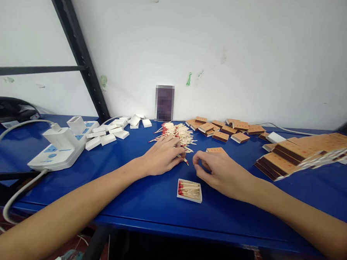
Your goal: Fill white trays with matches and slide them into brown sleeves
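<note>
Where the left hand point(162, 156) rests palm down at the near side of the match heap point(179, 132), its fingers are curled, with thumb and forefinger nearly together. A single match point(186, 161) projects rightward from these fingertips, red head outward; whether it is gripped or only touched cannot be told. The filled tray point(187, 199) lies nearer to the wearer than both hands, to the right of the left hand. Its long axis runs approximately left to right, and the red heads inside it face left. The right hand point(219, 171) is the nearer of the two: the tray sits just beside it, toward the wearer and slightly left. Thumb and forefinger are bent with a small gap between the tips; no object is visible between them. A brown box point(215, 150) lies behind this hand, partly hidden.

The desk point(135, 201) is blue and flat. From left to right it carries a power strip point(49, 160), loose white trays point(110, 139), the heap, scattered brown matchboxes point(220, 136) and, at far right, a fanned stack of matchboxes point(300, 151).

In the room, a black metal frame point(79, 43) stands at left; a white wall point(253, 45), marked with green smudges, closes off the rear.
</note>
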`<state>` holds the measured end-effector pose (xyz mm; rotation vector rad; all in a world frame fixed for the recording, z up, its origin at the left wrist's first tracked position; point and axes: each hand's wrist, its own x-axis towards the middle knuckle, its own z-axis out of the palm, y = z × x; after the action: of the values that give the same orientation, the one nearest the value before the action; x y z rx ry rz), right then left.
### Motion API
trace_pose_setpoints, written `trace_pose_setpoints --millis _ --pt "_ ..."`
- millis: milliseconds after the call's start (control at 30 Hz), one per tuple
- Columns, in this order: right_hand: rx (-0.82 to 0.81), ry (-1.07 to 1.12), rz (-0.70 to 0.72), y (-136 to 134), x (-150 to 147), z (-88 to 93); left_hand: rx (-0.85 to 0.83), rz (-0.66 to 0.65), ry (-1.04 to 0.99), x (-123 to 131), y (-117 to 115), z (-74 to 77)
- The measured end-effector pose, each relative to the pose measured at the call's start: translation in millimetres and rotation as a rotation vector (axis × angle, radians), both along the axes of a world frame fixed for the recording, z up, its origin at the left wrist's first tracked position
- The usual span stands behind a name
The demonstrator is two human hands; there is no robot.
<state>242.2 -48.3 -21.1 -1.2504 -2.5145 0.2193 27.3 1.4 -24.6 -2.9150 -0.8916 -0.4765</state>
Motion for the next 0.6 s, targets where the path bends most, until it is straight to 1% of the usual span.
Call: trace_pose_setpoints --millis 133,233,367,500,600 --pt "-0.011 -0.051 -0.043 11 1 -7.3 0.018 -0.009 0.007 -1 1 -1.2" --pt "-0.028 -0.042 -0.020 13 -1 -9.6 0.022 -0.022 0.013 -1 2 -2.4" --pt "-0.005 -0.017 0.003 16 -5 -11.5 0.014 -0.046 0.014 -1 2 -2.9" --pt "0.014 -0.016 0.002 21 -6 -13.4 -0.028 -0.046 0.017 -1 0 0.8" --pt "0.062 0.029 -0.013 20 -4 -11.6 -0.050 -0.011 0.035 -6 -2 5.6"
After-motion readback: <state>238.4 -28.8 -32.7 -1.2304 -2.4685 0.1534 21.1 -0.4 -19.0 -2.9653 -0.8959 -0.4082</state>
